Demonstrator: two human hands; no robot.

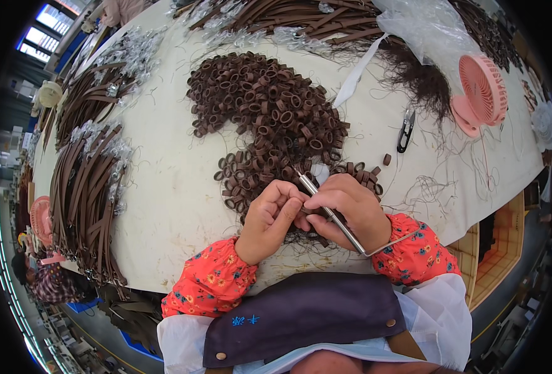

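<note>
In my right hand (355,210) lies a slim silver pen-shaped tool (309,184), its thin tip pointing away from me over the heap and a thin cord trailing from its near end. My left hand (268,219) is closed in a pinch, its fingertips meeting those of my right hand. A small dark piece shows between the fingertips, mostly hidden, so I cannot make out its kind. Just beyond both hands spreads a big heap of small brown strap loops (269,93). One brown loop (387,159) lies apart to the right.
Thread snips (405,131) and a pink fan (480,90) stand to the right among loose threads. Bundles of brown straps (86,199) with clear plastic-wrapped ends line the left side. More brown straps (301,19) and clear plastic (425,28) lie at the far edge.
</note>
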